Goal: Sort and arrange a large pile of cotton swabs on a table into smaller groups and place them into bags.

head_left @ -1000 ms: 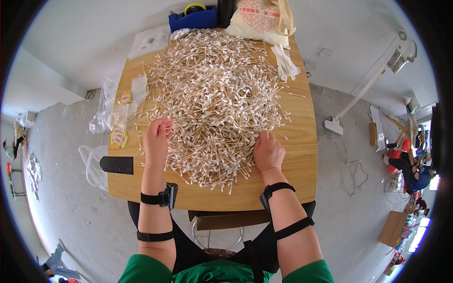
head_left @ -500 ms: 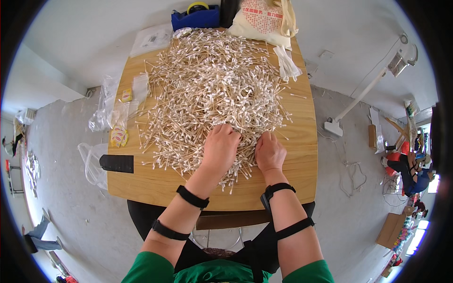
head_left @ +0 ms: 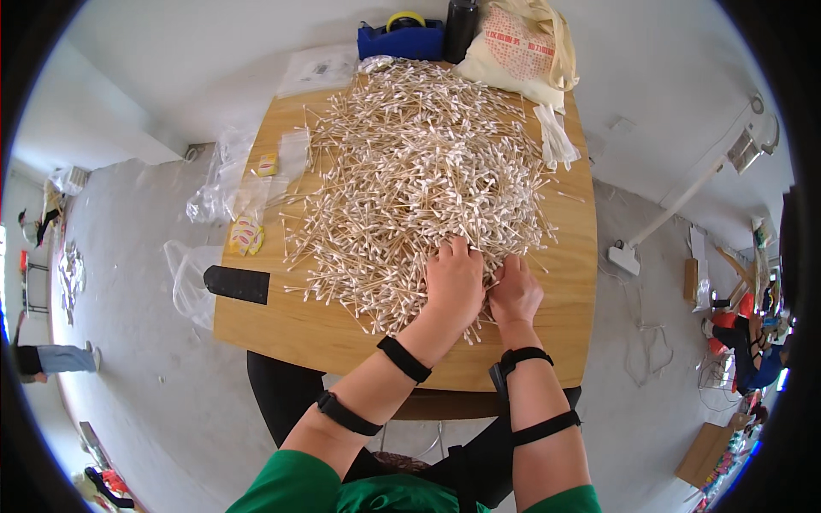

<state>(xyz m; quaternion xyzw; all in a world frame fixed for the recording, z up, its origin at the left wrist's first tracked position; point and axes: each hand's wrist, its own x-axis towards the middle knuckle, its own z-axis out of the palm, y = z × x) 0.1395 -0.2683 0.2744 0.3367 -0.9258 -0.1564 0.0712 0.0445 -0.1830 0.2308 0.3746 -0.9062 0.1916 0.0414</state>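
Note:
A broad heap of loose cotton swabs [head_left: 428, 171] with white tips and pale sticks covers much of the wooden table. At its near right edge, my left hand [head_left: 455, 278] is closed, its bent fingers pressed in among the swabs. Beside it, slightly nearer and to the right, my right hand [head_left: 515, 292] is curled closed against the pile's edge. The two hands nearly meet. What the right fingers hold, if anything, is hidden under the hand. Black straps circle both forearms.
On the left lie clear plastic bags [head_left: 250, 201], yellow labels [head_left: 246, 237] and a black strip [head_left: 237, 285] at the table edge. Toward the back stand a blue tape dispenser [head_left: 400, 43], a black bottle [head_left: 461, 32] and a cream cloth bag [head_left: 513, 51]. White gloves [head_left: 556, 138] lie far right.
The view has shifted, so the table sits further right in the picture. My hands have drawn closer together at the pile's near edge, the left one still among the swabs.

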